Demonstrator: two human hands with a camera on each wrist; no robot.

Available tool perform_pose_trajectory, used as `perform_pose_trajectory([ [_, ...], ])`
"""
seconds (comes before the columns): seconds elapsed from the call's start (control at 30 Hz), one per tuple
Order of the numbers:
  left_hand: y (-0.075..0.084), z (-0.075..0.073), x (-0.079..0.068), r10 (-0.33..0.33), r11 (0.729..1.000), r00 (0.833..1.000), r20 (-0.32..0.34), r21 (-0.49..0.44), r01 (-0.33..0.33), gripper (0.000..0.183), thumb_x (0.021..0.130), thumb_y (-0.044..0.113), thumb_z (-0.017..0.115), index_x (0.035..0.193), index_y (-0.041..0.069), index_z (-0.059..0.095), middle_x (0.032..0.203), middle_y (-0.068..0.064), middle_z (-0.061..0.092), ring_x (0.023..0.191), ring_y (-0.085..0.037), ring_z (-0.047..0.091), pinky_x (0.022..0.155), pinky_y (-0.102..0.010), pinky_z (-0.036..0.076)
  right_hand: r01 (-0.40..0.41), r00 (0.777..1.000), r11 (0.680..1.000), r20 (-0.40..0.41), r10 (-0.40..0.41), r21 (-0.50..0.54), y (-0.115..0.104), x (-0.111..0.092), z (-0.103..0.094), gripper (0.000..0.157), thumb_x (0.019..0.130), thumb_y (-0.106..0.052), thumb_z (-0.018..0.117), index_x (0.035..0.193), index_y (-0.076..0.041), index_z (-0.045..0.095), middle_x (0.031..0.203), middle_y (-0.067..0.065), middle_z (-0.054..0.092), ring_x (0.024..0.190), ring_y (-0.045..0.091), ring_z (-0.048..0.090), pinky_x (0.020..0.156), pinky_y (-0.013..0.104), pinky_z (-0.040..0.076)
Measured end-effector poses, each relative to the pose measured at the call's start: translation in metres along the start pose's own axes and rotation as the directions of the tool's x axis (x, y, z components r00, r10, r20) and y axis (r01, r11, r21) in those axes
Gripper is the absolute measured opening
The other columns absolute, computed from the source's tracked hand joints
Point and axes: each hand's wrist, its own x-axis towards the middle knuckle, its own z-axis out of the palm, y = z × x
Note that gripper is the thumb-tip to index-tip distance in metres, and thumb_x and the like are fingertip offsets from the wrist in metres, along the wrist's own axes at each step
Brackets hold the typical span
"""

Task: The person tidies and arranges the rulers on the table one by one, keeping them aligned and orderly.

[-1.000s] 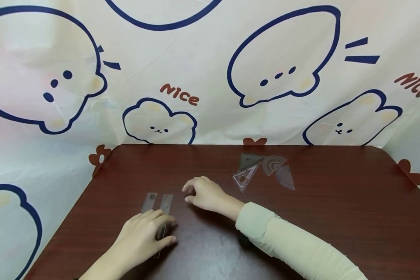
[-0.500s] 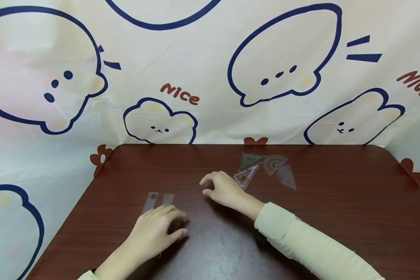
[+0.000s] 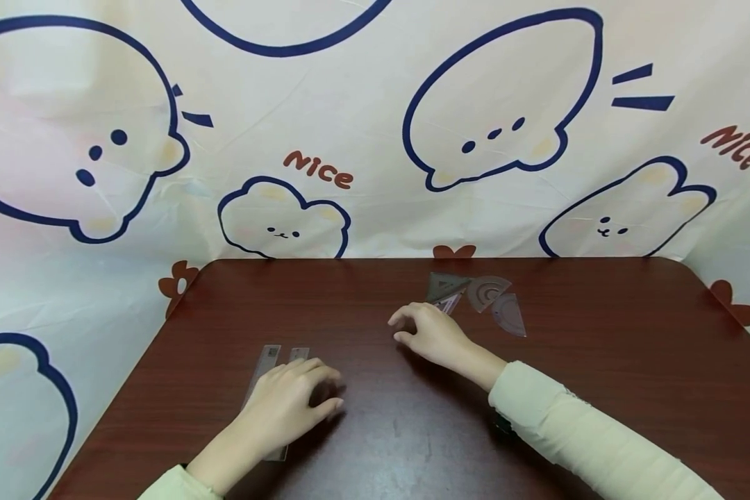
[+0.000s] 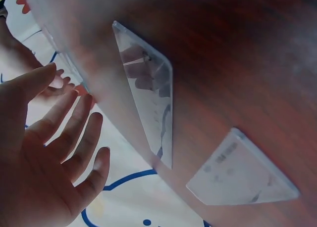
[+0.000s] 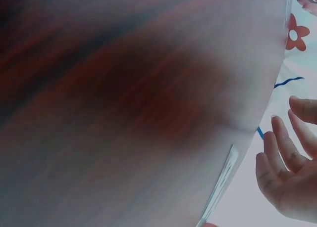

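Note:
My left hand [image 3: 287, 403] hovers with relaxed fingers over two clear straight rulers lying side by side. The left ruler [image 3: 267, 361] shows a small dark square mark at its far end; the right ruler [image 3: 299, 353] is mostly covered by the hand. In the left wrist view, both rulers lie flat on the table, apart from the loosely spread fingers [image 4: 81, 138]. Nothing is held in my right hand [image 3: 437, 337], whose fingers bend gently above the table. It partly hides a clear set square [image 3: 451, 303] in the head view.
Behind the right hand lie a grey-green set square [image 3: 445, 285] and two clear protractors, one fan-shaped protractor [image 3: 487, 293] and one half-round protractor [image 3: 509, 316]. The brown table [image 3: 600, 347] has rounded far corners. A printed cloth [image 3: 375, 125] hangs around it.
My right hand has moved right and away from me, from beside the rulers to in front of the set squares. The left hand has shifted slightly right; the rulers stay put.

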Motion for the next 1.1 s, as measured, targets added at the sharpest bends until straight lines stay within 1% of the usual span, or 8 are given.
perform_pose_trajectory([
  [0.2,0.004,0.002,0.009,-0.015,0.999,1.000,0.005,-0.047,0.016,0.028,0.082,0.039,0.080,0.105,0.023,0.074,0.103,0.013,0.068,0.103,-0.019,0.066,0.089,-0.046,0.051,0.007,1.000,1.000,-0.030,-0.007,-0.018,0.015,-0.004,-0.008,0.017,0.089,-0.013,0.076,0.106,-0.014,0.073,0.095,-0.004,0.067,0.088,0.016,0.060,0.078,0.037,0.049],
  [0.27,0.005,0.003,0.012,-0.011,0.998,1.000,0.002,-0.059,0.011,0.029,0.083,0.039,0.080,0.106,0.023,0.074,0.103,0.013,0.067,0.104,-0.018,0.065,0.089,-0.044,0.051,0.008,0.999,1.000,-0.038,-0.009,-0.011,0.019,-0.005,-0.011,0.017,0.089,-0.013,0.075,0.106,-0.013,0.073,0.094,-0.004,0.067,0.086,0.015,0.060,0.077,0.036,0.049],
  [0.43,0.009,0.005,0.021,0.001,0.997,1.000,0.016,-0.076,0.000,0.029,0.084,0.039,0.079,0.108,0.024,0.074,0.103,0.013,0.067,0.100,-0.014,0.064,0.081,-0.041,0.052,0.006,0.999,1.000,-0.054,-0.006,0.011,0.029,-0.010,-0.019,0.018,0.089,-0.012,0.075,0.106,-0.012,0.073,0.095,-0.003,0.068,0.080,0.011,0.061,0.074,0.034,0.050],
  [0.6,0.014,0.007,0.030,0.007,0.997,1.000,0.025,-0.083,-0.005,0.029,0.084,0.041,0.078,0.108,0.025,0.074,0.105,0.013,0.068,0.099,-0.014,0.064,0.081,-0.044,0.052,-0.020,0.998,1.000,-0.065,0.020,0.006,0.038,-0.014,-0.025,0.019,0.089,-0.011,0.075,0.107,-0.011,0.072,0.093,-0.003,0.066,0.074,0.009,0.058,0.065,0.032,0.047],
  [0.7,0.016,0.008,0.034,0.007,0.997,0.999,0.042,-0.079,-0.004,0.031,0.085,0.042,0.077,0.109,0.024,0.073,0.107,0.011,0.068,0.102,-0.016,0.064,0.084,-0.047,0.051,-0.030,0.996,0.999,-0.079,0.028,-0.016,0.042,-0.015,-0.029,0.020,0.089,-0.013,0.075,0.108,-0.012,0.073,0.093,-0.001,0.066,0.078,0.012,0.059,0.066,0.033,0.048],
  [0.8,0.018,0.008,0.039,0.013,0.997,0.998,0.060,-0.077,-0.008,0.031,0.085,0.042,0.077,0.110,0.023,0.073,0.108,0.009,0.068,0.102,-0.018,0.064,0.085,-0.047,0.051,-0.031,0.995,0.999,-0.091,0.028,-0.030,0.044,-0.015,-0.034,0.022,0.088,-0.014,0.075,0.110,-0.012,0.073,0.095,0.001,0.067,0.081,0.016,0.061,0.070,0.037,0.048],
  [1.0,0.024,0.008,0.049,0.031,0.997,0.996,0.080,-0.070,-0.025,0.032,0.086,0.040,0.076,0.111,0.020,0.072,0.109,0.005,0.067,0.100,-0.020,0.064,0.084,-0.044,0.051,-0.035,0.995,0.997,-0.094,0.029,-0.064,0.051,-0.015,-0.040,0.024,0.090,-0.015,0.075,0.113,-0.010,0.072,0.110,0.007,0.067,0.083,0.020,0.057,0.072,0.039,0.046],
  [1.1,0.026,0.008,0.054,0.030,0.997,0.996,0.083,-0.067,-0.024,0.032,0.087,0.041,0.076,0.111,0.021,0.072,0.109,0.005,0.067,0.099,-0.020,0.064,0.083,-0.043,0.051,-0.045,0.995,0.996,-0.098,0.037,-0.073,0.055,-0.015,-0.042,0.025,0.089,-0.016,0.075,0.113,-0.010,0.072,0.113,0.009,0.067,0.084,0.021,0.056,0.072,0.040,0.045],
])
